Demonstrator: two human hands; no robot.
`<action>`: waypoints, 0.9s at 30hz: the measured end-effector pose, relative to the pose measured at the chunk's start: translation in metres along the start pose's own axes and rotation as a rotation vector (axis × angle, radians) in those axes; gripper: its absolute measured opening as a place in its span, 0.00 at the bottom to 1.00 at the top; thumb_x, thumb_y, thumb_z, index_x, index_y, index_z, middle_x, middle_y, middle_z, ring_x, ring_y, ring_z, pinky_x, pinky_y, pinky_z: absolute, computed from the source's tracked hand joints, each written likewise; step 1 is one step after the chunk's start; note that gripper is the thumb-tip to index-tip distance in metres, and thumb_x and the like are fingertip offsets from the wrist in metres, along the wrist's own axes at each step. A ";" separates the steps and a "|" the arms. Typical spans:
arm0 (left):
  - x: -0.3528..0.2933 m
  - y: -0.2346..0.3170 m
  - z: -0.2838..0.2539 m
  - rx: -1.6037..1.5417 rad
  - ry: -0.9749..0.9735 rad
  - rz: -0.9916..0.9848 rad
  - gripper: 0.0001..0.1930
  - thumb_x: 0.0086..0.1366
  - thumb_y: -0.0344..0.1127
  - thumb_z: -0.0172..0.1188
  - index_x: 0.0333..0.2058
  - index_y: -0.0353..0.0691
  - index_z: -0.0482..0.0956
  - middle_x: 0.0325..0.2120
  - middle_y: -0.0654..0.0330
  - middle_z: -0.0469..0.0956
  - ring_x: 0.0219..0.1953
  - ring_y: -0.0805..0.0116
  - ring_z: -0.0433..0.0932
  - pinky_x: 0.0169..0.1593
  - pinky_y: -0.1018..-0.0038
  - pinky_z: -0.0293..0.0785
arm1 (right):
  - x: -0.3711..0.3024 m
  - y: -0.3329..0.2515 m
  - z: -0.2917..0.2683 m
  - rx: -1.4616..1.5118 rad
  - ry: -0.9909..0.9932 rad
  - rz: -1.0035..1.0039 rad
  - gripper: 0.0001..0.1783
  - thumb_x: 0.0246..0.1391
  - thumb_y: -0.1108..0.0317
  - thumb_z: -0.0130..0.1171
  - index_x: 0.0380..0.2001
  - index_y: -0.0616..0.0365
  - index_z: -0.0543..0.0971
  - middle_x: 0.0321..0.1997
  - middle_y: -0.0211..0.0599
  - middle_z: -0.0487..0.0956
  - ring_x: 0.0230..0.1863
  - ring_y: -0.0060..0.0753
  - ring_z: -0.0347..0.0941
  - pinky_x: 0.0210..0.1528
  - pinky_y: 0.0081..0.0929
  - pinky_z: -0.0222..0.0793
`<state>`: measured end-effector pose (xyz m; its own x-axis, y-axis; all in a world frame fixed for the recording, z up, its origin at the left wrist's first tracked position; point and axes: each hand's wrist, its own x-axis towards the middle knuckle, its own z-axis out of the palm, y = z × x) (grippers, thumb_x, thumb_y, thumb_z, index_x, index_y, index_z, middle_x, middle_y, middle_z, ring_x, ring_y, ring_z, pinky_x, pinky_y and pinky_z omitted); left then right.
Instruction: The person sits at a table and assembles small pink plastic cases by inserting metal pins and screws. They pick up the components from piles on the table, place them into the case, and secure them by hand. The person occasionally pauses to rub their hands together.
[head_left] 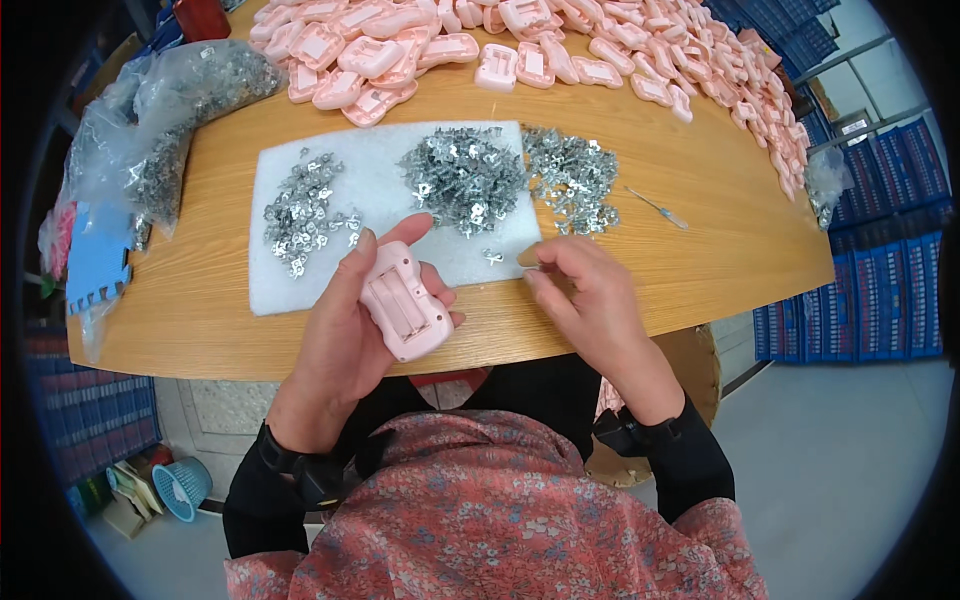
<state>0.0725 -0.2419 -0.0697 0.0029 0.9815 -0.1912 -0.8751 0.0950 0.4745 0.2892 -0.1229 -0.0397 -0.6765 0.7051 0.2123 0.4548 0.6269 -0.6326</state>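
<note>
My left hand (340, 325) cradles a pink plastic casing (408, 305) with its battery compartment facing up. A small metal piece shows at the near end of that compartment. To the right, my right hand (595, 300) is held in a pinch above the near right edge of a white foam mat (370, 150); anything between the fingertips is too small to make out. Small metal contact clips lie on the mat in a left pile (305, 205) and a larger middle pile (465, 180). One loose clip (493, 257) rests near my right fingertips.
Another clip pile (580, 180) lies on the wood right of the mat, beside a thin screwdriver-like tool (657, 208). Pink casings (400, 65) are heaped along the far side. Clear plastic bags of metal parts (150, 140) sit at left. Blue racks (850, 300) stand at right.
</note>
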 end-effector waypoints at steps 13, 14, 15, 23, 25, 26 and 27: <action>0.004 0.006 0.001 -0.048 -0.002 -0.099 0.25 0.72 0.49 0.36 0.59 0.40 0.68 0.38 0.45 0.79 0.42 0.51 0.81 0.49 0.49 0.79 | 0.031 -0.014 0.020 0.007 0.004 -0.132 0.09 0.49 0.79 0.64 0.35 0.58 0.80 0.34 0.37 0.81 0.38 0.38 0.78 0.42 0.31 0.73; 0.004 0.007 0.003 -0.034 0.006 -0.103 0.25 0.72 0.49 0.36 0.59 0.39 0.68 0.37 0.46 0.79 0.41 0.52 0.81 0.48 0.50 0.80 | 0.031 -0.019 0.018 0.070 0.011 -0.069 0.08 0.50 0.79 0.64 0.35 0.59 0.80 0.34 0.36 0.81 0.37 0.35 0.78 0.42 0.29 0.73; 0.003 0.009 0.005 -0.018 0.012 -0.108 0.25 0.72 0.49 0.35 0.58 0.39 0.68 0.36 0.47 0.78 0.40 0.53 0.81 0.48 0.52 0.81 | 0.032 -0.022 0.015 0.097 0.034 -0.086 0.08 0.50 0.78 0.64 0.35 0.59 0.80 0.34 0.37 0.81 0.36 0.37 0.78 0.40 0.30 0.73; 0.002 0.005 0.010 0.265 0.003 -0.030 0.17 0.70 0.41 0.53 0.53 0.38 0.73 0.30 0.62 0.77 0.30 0.73 0.77 0.38 0.73 0.78 | 0.032 -0.040 0.018 0.165 0.164 -0.245 0.08 0.49 0.76 0.68 0.33 0.60 0.79 0.32 0.38 0.80 0.32 0.40 0.78 0.35 0.30 0.73; 0.003 0.003 0.014 0.412 0.041 -0.009 0.15 0.69 0.37 0.58 0.50 0.38 0.74 0.28 0.64 0.77 0.29 0.76 0.76 0.36 0.76 0.75 | 0.032 -0.041 0.019 0.176 0.146 -0.239 0.08 0.48 0.76 0.68 0.33 0.60 0.79 0.32 0.38 0.80 0.33 0.40 0.78 0.35 0.30 0.73; 0.004 0.003 0.017 0.469 0.061 -0.012 0.13 0.68 0.35 0.59 0.48 0.38 0.75 0.27 0.65 0.77 0.28 0.77 0.75 0.35 0.78 0.74 | 0.032 -0.042 0.019 0.181 0.137 -0.236 0.08 0.48 0.77 0.68 0.33 0.60 0.79 0.32 0.38 0.80 0.33 0.41 0.78 0.35 0.30 0.73; 0.005 0.003 0.018 0.529 0.082 -0.017 0.12 0.67 0.33 0.61 0.47 0.38 0.75 0.27 0.66 0.76 0.28 0.78 0.75 0.35 0.80 0.72 | 0.032 -0.042 0.018 0.160 0.138 -0.260 0.09 0.47 0.77 0.67 0.33 0.59 0.79 0.32 0.38 0.80 0.33 0.41 0.78 0.34 0.31 0.73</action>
<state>0.0786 -0.2341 -0.0539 -0.0415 0.9651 -0.2587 -0.5121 0.2017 0.8349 0.2379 -0.1324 -0.0202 -0.6679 0.5736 0.4743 0.1732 0.7395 -0.6505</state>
